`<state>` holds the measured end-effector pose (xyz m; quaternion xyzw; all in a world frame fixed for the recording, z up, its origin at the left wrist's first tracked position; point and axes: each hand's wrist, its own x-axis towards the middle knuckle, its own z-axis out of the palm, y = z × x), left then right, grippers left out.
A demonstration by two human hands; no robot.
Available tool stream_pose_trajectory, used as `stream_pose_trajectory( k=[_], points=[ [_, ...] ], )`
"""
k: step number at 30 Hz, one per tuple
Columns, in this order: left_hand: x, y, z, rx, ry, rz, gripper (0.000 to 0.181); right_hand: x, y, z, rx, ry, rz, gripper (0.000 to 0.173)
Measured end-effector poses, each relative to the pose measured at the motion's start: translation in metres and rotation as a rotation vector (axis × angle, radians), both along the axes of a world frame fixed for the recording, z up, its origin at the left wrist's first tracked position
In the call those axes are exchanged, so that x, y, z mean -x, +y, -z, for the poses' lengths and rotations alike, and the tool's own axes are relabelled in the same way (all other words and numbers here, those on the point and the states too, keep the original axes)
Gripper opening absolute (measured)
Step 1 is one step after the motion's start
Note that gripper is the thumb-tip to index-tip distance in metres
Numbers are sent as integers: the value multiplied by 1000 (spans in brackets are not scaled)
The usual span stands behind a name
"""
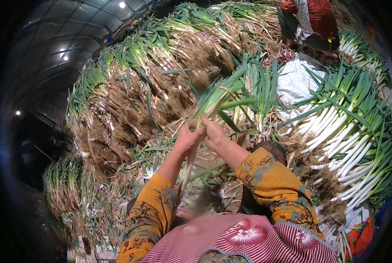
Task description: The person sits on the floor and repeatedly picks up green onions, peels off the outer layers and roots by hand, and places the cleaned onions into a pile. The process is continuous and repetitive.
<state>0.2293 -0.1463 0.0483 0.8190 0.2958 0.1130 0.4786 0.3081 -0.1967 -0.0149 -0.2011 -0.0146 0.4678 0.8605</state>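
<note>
Both hands meet in the middle of the view on one long green onion [190, 161]. Its pale stalk hangs below my left hand [190, 135], which is closed around the upper stalk. My right hand [213, 133] pinches the base of the leaves, its thumb close to the left one. The green leaves [227, 87] fan out beyond the fingers to the upper right, with a dry, yellowed leaf among them. The root end lies near my left forearm, blurred and partly hidden.
A long heap of untrimmed onions [156, 75] with brown roots curves across the far left. White, cleaned onions [334, 131] lie at right, near a white plastic sheet [297, 82]. Leaf scraps [107, 207] litter the ground. Another person [314, 23] crouches at upper right.
</note>
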Motion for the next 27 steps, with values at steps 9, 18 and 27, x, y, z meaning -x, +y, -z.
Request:
stream_pose_trajectory(
  k=[9,18,27],
  points=[
    [-39,0,31,-20,-243,47,35,-22,-23,9,3,127,192,21],
    [-3,-22,73,45,-425,-178,18,-45,-23,33,438,106,362,34],
    [125,-1,38,433,-414,-145,18,-139,-58,35,471,258,636,31]
  ],
)
